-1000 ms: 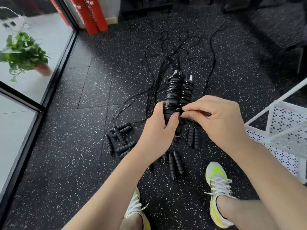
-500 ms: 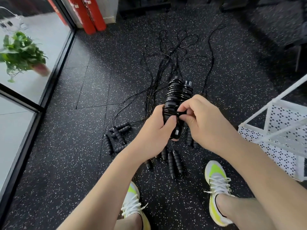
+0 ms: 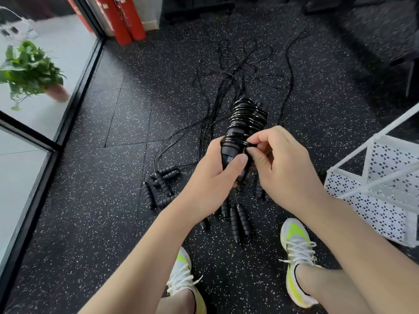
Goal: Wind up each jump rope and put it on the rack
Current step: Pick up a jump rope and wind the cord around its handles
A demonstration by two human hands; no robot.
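A wound jump rope (image 3: 243,130), cord coiled round its paired handles, is gripped at its lower part by the left hand (image 3: 215,175), thumb laid across the front. A strand of cord at the bundle's right side is pinched by the right hand (image 3: 283,168). Below, loose jump ropes (image 3: 229,123) are spread on the speckled black floor (image 3: 102,211). A white rack (image 3: 376,191) stands at the floor's right edge; a potted plant (image 3: 29,71) is seen beyond the glass at the left.

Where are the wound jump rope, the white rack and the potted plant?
wound jump rope (image 3: 246,117): head view, on the cord coils around its handles.
white rack (image 3: 383,175): head view, on a white bar of its frame.
potted plant (image 3: 29,69): head view, on its green leaves.
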